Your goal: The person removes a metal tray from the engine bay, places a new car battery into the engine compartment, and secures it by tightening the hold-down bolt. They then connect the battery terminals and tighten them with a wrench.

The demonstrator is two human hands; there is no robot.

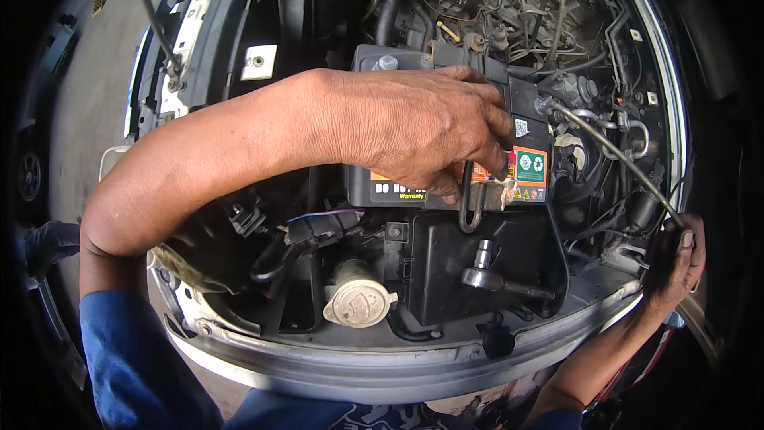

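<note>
While the left hand (434, 123) arches over the black battery (525, 163) at the centre of the frame, its thumb and fingers stand apart around a hooked metal rod (471, 211); whether they grip it, I cannot tell; at the right edge, the right hand (678, 264) curls its fingers at the lower end of a dark cable (625, 161), shadow obscuring its hold; a ratchet (489, 277) lies below the battery, lower right of centre.

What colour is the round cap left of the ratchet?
The cap is cream, clearest in head view.
</note>
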